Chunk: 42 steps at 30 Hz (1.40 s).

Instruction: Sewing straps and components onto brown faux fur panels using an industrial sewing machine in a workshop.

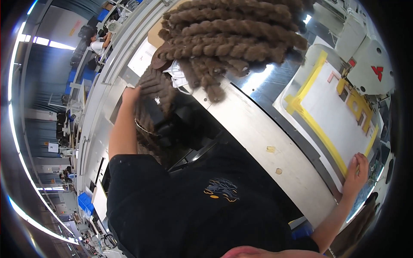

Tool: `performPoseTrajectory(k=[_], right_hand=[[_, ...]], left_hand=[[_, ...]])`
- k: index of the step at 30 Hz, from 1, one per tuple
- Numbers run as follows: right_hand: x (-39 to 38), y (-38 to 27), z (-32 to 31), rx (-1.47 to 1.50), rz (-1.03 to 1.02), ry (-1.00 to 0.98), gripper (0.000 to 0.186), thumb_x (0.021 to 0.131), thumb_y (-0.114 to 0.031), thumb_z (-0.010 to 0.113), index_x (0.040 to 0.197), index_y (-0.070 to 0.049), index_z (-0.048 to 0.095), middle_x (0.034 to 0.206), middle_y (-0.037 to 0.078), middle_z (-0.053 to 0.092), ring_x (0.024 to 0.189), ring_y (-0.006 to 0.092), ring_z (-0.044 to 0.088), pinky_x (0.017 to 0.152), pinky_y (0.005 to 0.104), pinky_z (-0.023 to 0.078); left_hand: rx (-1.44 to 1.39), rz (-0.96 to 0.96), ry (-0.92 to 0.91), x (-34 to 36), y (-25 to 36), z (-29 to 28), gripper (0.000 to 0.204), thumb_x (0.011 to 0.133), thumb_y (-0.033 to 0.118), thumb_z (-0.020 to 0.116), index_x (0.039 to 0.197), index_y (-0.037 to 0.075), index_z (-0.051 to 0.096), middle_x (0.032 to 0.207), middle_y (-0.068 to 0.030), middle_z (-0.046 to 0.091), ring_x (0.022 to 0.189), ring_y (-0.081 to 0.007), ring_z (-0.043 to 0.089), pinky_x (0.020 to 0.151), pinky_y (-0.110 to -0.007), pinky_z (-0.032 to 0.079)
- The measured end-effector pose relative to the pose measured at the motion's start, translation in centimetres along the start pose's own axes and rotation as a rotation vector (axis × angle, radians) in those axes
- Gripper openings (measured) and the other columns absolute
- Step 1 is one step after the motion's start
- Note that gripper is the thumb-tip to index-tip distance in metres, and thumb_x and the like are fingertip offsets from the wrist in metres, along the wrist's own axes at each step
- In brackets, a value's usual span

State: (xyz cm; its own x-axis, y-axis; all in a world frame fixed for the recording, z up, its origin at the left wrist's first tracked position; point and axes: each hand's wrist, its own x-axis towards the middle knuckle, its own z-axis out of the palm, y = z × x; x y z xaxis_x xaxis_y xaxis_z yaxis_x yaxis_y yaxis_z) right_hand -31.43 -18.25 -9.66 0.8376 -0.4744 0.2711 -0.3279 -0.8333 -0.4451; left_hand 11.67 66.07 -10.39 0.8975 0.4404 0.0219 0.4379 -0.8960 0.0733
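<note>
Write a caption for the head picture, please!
Left hand at fluffy brown fabric, right hand at a yellow-edged white sheet.

Workshop — white machine (370,56) (co-worker (98,46) beyond)

— Open passage?
— One: bare pale strip of worktop (251,115), running between the black shirt (189,198) and the yellow-bordered white sheet (329,107); flat yellow patch (270,149) on it.
— Obstructions?
— Four: heaped brown plush (241,38), across the strip's far end; pale machine head (372,60), over the sheet's far side; right hand (356,174), at the sheet's near corner; ribbed brown plush (155,88), beside the left hand (130,96).
</note>
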Motion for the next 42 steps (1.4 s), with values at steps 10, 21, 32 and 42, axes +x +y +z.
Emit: performPoseTrajectory(k=[10, 21, 32, 42], right_hand=[[-0.3, 1.3, 0.0, -0.038, 0.018, -0.021, 0.024, 0.105, -0.019, 0.058, 0.118, -0.001, 0.068, 0.125, 0.014, 0.067, 0.116, 0.029, 0.064, 0.104, 0.0385, 0.05], [-0.7, 1.1, 0.1, -0.007, 0.044, -0.015, 0.022, 0.105, -0.017, 0.059, 0.116, -0.001, 0.068, 0.124, 0.013, 0.067, 0.115, 0.0276, 0.065, 0.102, 0.0358, 0.05], [-0.7, 1.4, 0.5, -0.042, 0.028, -0.028, 0.021, 0.105, -0.017, 0.059, 0.115, -0.003, 0.069, 0.127, 0.012, 0.067, 0.116, 0.0281, 0.065, 0.103, 0.0375, 0.049], [-1.8, 0.4, -2.1, 0.007, 0.037, 0.026, 0.018, 0.099, -0.014, 0.066, 0.11, -0.001, 0.07, 0.117, 0.014, 0.068, 0.112, 0.0293, 0.065, 0.1, 0.0374, 0.049]], left_hand=[[0.059, 1.064, -0.216, -13.5, 12.8, -5.5, 0.046, 0.07, 0.003, 0.071, 0.115, 0.012, 0.068, 0.136, -0.0113, 0.061, 0.124, -0.0363, 0.058, 0.104, -0.043, 0.049], [0.455, 1.199, -0.183, -16.6, 15.6, -7.6, 0.034, 0.062, 0.007, 0.074, 0.094, 0.012, 0.067, 0.104, -0.0045, 0.064, 0.108, -0.0279, 0.059, 0.098, -0.042, 0.044], [0.707, 1.279, -0.022, -17.4, 11.9, -5.1, 0.01, 0.081, 0.012, 0.062, 0.089, 0.016, 0.067, 0.086, -0.0023, 0.063, 0.099, -0.0216, 0.062, 0.088, -0.037, 0.046], [0.94, 1.478, -0.141, -15.8, 14.6, -3.8, 0.013, 0.084, 0.019, 0.062, 0.089, 0.017, 0.074, 0.092, -0.0017, 0.069, 0.103, -0.021, 0.062, 0.101, -0.042, 0.041]])
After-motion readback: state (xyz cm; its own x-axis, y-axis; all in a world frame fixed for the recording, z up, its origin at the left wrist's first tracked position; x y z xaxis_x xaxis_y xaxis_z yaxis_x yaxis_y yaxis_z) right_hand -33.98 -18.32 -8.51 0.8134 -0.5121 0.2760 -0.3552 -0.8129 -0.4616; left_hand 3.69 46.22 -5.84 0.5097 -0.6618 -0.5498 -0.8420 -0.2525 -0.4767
